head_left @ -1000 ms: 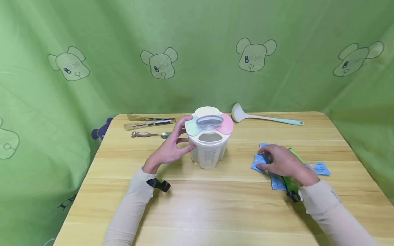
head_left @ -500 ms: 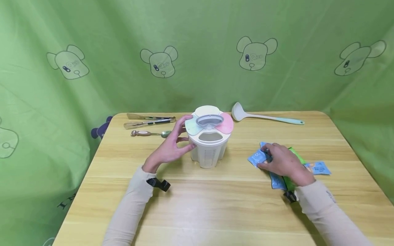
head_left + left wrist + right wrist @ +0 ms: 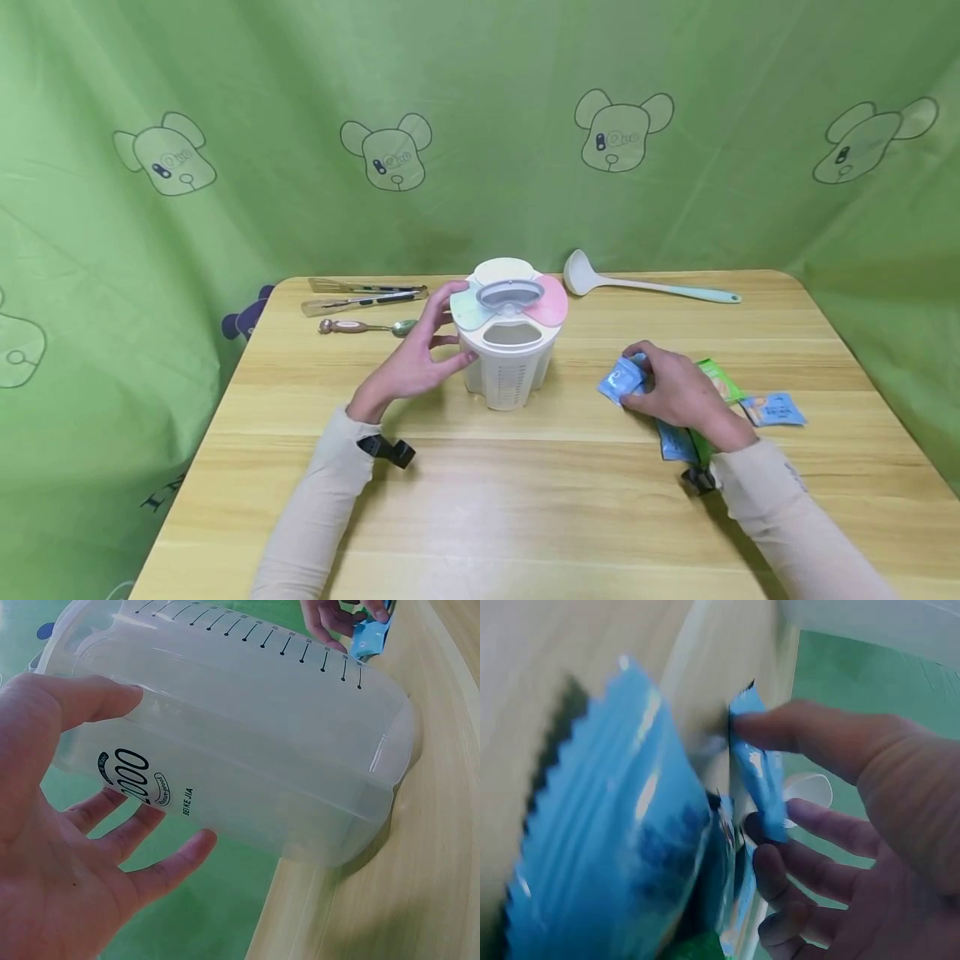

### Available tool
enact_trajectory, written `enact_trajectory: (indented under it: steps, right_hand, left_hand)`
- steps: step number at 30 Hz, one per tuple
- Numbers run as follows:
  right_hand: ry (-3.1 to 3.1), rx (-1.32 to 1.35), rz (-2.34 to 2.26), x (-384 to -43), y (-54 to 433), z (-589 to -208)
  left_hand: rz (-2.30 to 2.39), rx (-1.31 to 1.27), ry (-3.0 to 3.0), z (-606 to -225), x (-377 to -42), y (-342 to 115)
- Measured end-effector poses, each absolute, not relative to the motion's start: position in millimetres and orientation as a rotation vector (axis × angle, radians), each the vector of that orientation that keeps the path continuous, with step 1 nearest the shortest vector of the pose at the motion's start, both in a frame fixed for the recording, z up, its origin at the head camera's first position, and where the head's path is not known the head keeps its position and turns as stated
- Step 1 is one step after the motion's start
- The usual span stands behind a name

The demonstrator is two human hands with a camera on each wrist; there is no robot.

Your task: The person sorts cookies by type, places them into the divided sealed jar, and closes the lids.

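Note:
A pale translucent storage jar (image 3: pixel 512 379) stands upright on the table; its petal-like lid is green, pink and white with a grey handle. My left hand (image 3: pixel 412 362) holds its left side, thumb in front and fingers behind. The left wrist view shows a printed scale and "2000" on the jar wall (image 3: pixel 300 750). To the right, my right hand (image 3: pixel 678 396) pinches a small blue packet (image 3: pixel 621 381) between thumb and fingers. In the right wrist view this blue packet (image 3: pixel 759 769) hangs on edge. Beneath that hand lie another blue packet (image 3: pixel 677 442) and a green packet (image 3: pixel 720 382).
One more blue packet (image 3: pixel 776 409) lies further right on the wooden table (image 3: pixel 495 517). Behind stands a green curtain (image 3: pixel 480 208). A ladle (image 3: pixel 652 287) rests at the back. Tongs (image 3: pixel 367 298) and a spoon (image 3: pixel 367 327) lie left of the jar.
My right hand has shifted slightly left with the blue packet, uncovering more of the green packet. The left hand and the jar stay where they were.

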State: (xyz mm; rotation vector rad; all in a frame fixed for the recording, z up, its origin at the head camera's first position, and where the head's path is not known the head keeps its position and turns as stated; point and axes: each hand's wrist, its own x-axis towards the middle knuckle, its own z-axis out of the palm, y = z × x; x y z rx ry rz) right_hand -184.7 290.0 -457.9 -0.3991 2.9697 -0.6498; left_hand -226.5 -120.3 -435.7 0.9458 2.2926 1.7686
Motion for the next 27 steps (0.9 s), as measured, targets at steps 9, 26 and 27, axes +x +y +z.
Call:
enact_trajectory:
  steps: [9, 26, 27]
  right_hand:
    - [3.074, -0.346, -0.949, -186.4, 280.2, -463.0]
    - [3.161, -0.438, -1.377, -188.1, 250.5, -424.4]
    - [3.16, -0.429, -1.396, -187.5, 249.1, -419.2]
  left_hand:
    - [1.776, 0.948, 2.295, -436.5, -227.4, -120.1]
    - [1.789, 0.936, 2.293, -437.5, -225.5, -119.2]
    - [1.79, 0.937, 2.29, -437.6, -225.4, -119.1]
